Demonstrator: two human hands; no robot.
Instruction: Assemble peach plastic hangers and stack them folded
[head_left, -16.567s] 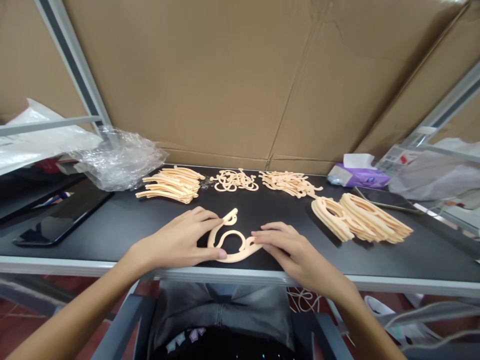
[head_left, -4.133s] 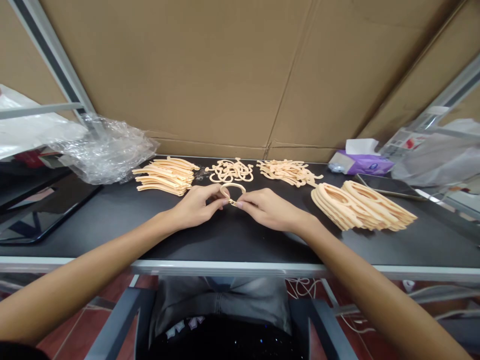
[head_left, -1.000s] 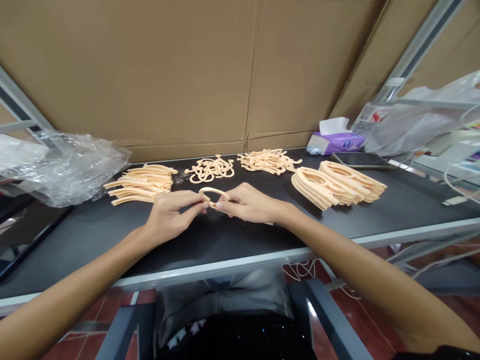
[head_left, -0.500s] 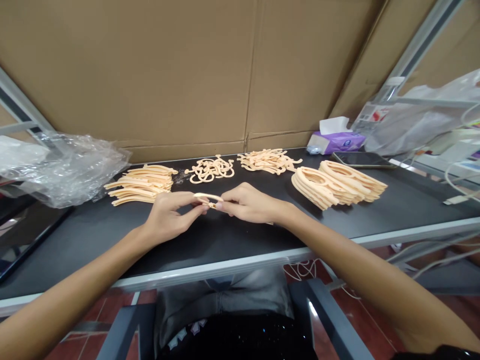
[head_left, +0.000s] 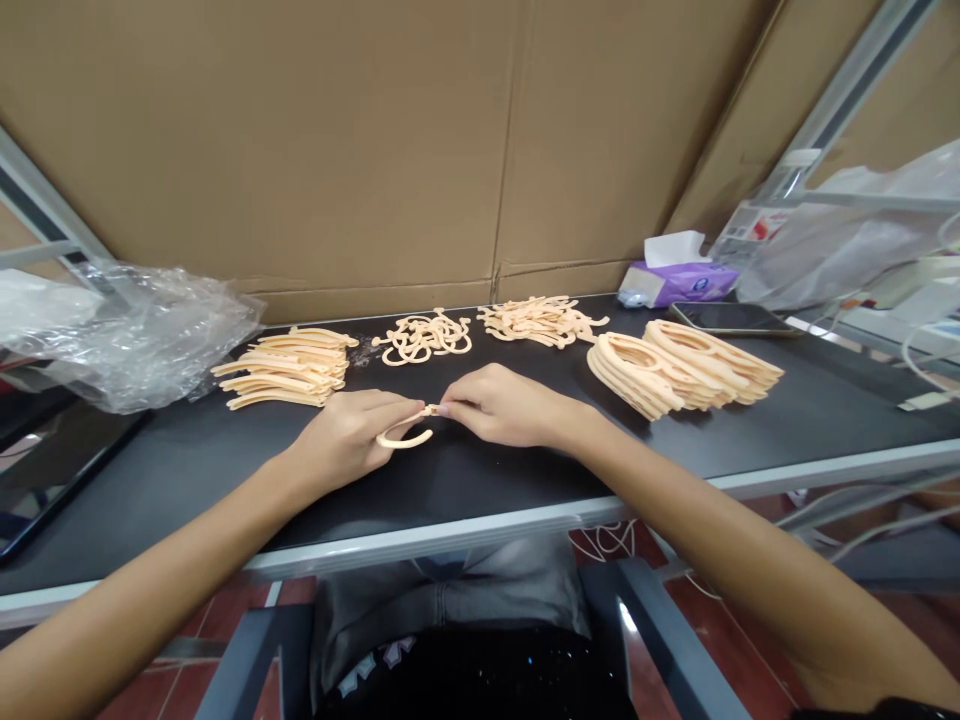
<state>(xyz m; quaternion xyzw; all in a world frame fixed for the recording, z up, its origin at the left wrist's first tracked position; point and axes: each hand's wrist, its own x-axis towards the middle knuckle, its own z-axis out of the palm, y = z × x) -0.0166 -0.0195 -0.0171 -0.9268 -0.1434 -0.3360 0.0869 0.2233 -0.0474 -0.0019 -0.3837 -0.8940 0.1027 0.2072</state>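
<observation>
My left hand (head_left: 349, 430) is closed around a cream plastic hanger hook (head_left: 405, 443), its curve hanging toward the table edge. My right hand (head_left: 499, 403) pinches at the hook's narrow end, where a small cream piece shows between the fingertips; I cannot make out its shape. Both hands meet just above the black table (head_left: 480, 490). Beyond them lie a heap of curved hooks (head_left: 426, 338) and a pile of slim cream pieces with curled ends (head_left: 540, 322). Long curved hanger arms (head_left: 289, 368) are stacked left, and flat pieces with oval openings (head_left: 675, 370) stand stacked right.
Crumpled clear plastic (head_left: 142, 335) lies at the left. A purple tissue pack (head_left: 679, 283) and a phone (head_left: 731, 318) are at the back right, near white cables (head_left: 930, 375). A cardboard wall (head_left: 337, 150) closes off the back, and a metal rail (head_left: 450, 540) edges the front.
The hook has been turned over: its curve was above my fingertips and now hangs below them, toward me. Both hands stay close together in nearly the same place.
</observation>
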